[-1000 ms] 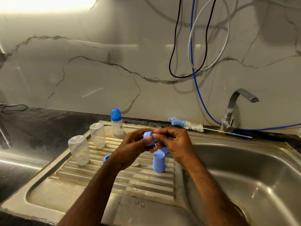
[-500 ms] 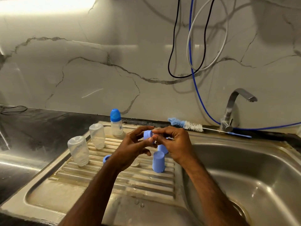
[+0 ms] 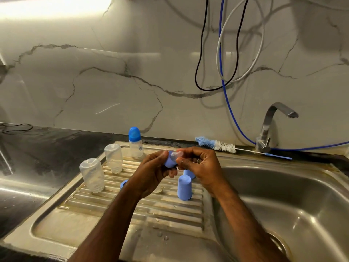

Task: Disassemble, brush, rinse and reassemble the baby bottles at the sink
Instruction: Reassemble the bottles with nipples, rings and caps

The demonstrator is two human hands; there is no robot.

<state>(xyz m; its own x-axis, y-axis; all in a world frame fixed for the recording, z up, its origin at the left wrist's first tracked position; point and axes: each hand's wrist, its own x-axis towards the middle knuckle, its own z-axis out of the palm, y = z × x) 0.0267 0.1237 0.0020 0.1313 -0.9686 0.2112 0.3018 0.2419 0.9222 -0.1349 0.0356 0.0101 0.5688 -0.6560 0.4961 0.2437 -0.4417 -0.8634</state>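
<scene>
Above the sink's draining board (image 3: 113, 214), the left hand (image 3: 151, 173) grips a blue collar (image 3: 169, 162) while the right hand (image 3: 200, 165) pinches the clear teat (image 3: 177, 154), now poking through it; reassembly appears underway, with two bottle bodies upturned at left.

Pale marble wall (image 3: 117, 76) straight ahead, grey veins wandering across it, and a bright glare washing the top left corner. Cables hang down it on the right: a black cable (image 3: 200, 59), a white cable (image 3: 243, 59), a blue cable (image 3: 229, 103) trailing off to the right edge. Below, a dark glossy countertop (image 3: 37, 148) runs left, catching streaks of reflected light.
</scene>
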